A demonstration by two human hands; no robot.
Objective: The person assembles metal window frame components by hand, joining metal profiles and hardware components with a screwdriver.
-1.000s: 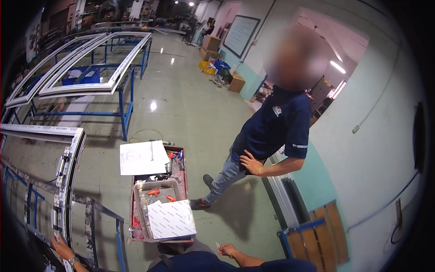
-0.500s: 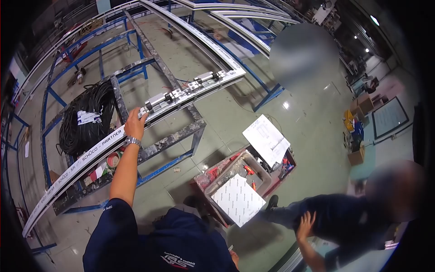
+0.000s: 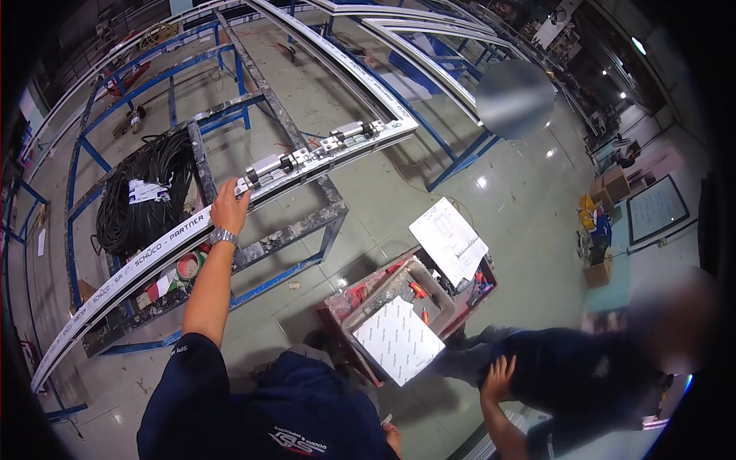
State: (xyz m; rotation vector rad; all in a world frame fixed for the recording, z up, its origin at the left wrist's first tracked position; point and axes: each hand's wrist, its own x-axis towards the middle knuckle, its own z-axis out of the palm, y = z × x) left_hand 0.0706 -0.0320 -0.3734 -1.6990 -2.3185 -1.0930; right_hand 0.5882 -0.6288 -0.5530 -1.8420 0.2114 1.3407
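Observation:
My left hand (image 3: 228,208), with a watch at the wrist, is closed around the edge of the white frame (image 3: 170,247) at the left end of a metal hinge fitting (image 3: 272,167). A second fitting (image 3: 354,135) sits further right on the same frame, near its corner. The frame lies across a blue, paint-stained metal stand (image 3: 333,203). Low in the view, by my shirt, my right hand (image 3: 392,438) shows only in part. Its fingers look closed, with a small pale thing at their tips that I cannot make out.
A red cart (image 3: 373,366) carries a grey bin (image 3: 442,295), papers (image 3: 448,238) and a patterned white sheet (image 3: 399,341). Coiled black cable (image 3: 146,199) lies inside the stand. Another person (image 3: 567,376) stands at the right. More frames (image 3: 429,57) rest behind.
The view has shifted slightly. The other person at the right has moved a little to the left. My left hand keeps its place on the frame.

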